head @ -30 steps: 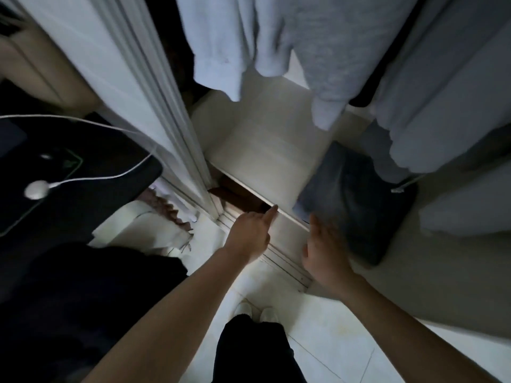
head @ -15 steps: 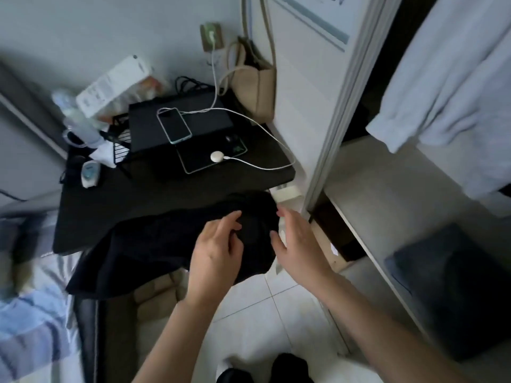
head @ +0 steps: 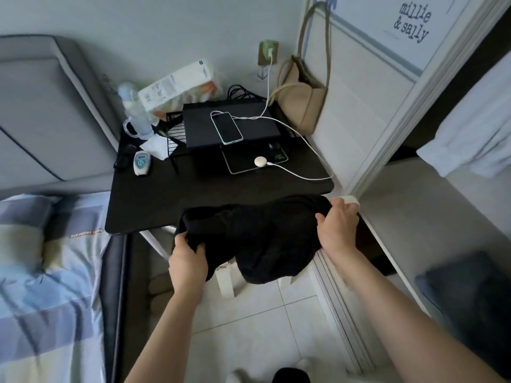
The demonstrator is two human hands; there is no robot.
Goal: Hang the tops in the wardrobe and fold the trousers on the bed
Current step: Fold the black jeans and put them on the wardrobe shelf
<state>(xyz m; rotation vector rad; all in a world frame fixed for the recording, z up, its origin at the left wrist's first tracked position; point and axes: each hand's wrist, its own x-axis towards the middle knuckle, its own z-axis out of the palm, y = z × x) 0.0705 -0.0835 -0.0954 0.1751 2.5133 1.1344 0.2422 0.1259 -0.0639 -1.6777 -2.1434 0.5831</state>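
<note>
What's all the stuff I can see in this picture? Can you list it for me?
black garment: one, black, held up between table and wardrobe
table: one, black, beside bed
phone: one, pale blue, on black box, charging
bottle: one, clear, table's far left
handbag: one, beige, hanging by wardrobe
bed: one, blue checked sheet, left
left hand: grips garment's left edge
right hand: grips garment's right edge

You saw everything through one wide-angle camera on your head, tilted forward and down. It looked close over your left hand (head: 188, 262) and right hand (head: 336, 230), out to the black desk (head: 166, 200) ahead. The bed (head: 49, 272) filled the left edge, the wardrobe (head: 409, 211) the right.
</note>
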